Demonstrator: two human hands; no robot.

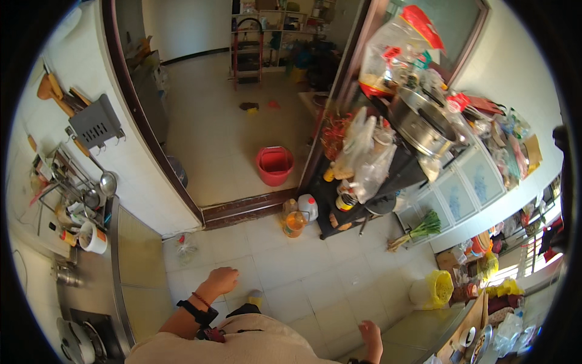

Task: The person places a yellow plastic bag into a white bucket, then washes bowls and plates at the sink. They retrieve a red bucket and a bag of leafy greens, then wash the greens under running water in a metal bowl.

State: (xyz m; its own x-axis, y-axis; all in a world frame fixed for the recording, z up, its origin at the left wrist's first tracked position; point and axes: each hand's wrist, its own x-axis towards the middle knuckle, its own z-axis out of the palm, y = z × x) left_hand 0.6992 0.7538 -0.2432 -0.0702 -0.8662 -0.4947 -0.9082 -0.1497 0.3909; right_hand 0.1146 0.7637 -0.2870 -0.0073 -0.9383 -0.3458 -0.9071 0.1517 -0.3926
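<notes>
My left hand [223,280] hangs over the tiled floor in front of my body, its fingers loosely curled; a dark watch and a red cord bracelet circle the wrist. At the lower right, my right hand [370,331] hangs beside my body, touching nothing that I can see. Its fingers are partly bent, and whether anything small lies in either palm is hidden. A shoe tip [255,298] shows below my left hand. Beyond the doorway sill [250,209] stands a red bucket [274,166]. A bundle of green leafy vegetables [420,227] lies to the right.
At the left runs a counter [86,273] with a pot [72,341]. Oil bottles [294,223] and a white-capped jug [308,208] stand by a black rack [325,223] holding bags and a steel pot [420,123]. A yellow-lined bin [439,289] stands at the right.
</notes>
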